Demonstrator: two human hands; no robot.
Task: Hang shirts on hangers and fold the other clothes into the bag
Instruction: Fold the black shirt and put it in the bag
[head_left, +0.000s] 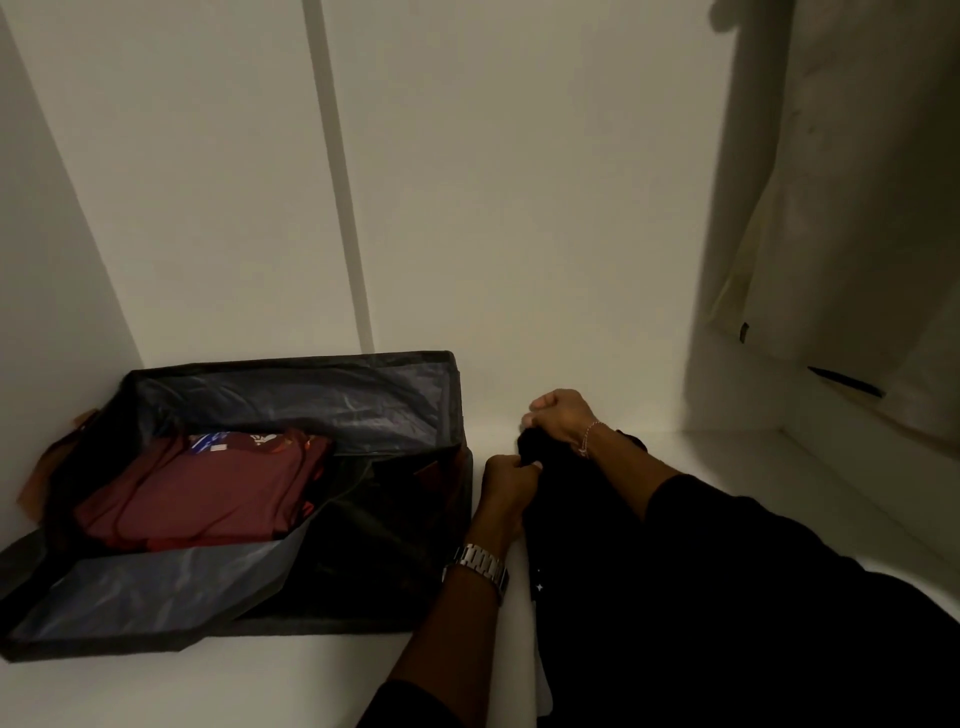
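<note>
Landmark: dark grey fabric storage bag (332, 618), lid flap folded open toward viewer, so interior stays reachable. Inside bag, left part: folded maroon garment (197, 493), flat, likely already packed. Just right of bag, on white shelf floor (779, 467): black garment (587, 525), bunched lengthwise, top edge pinched up, probably to straighten for folding. Right hand (563, 418) grip clenched on garment's top, knuckles up, bracelet at wrist. Left hand (506, 486) grip clenched on nearer edge, beside bag wall, silver metal watch (478, 566) on wrist.

Matt cloth bag (358, 618), shiny lining (322, 400); metal watch (478, 566).
</note>
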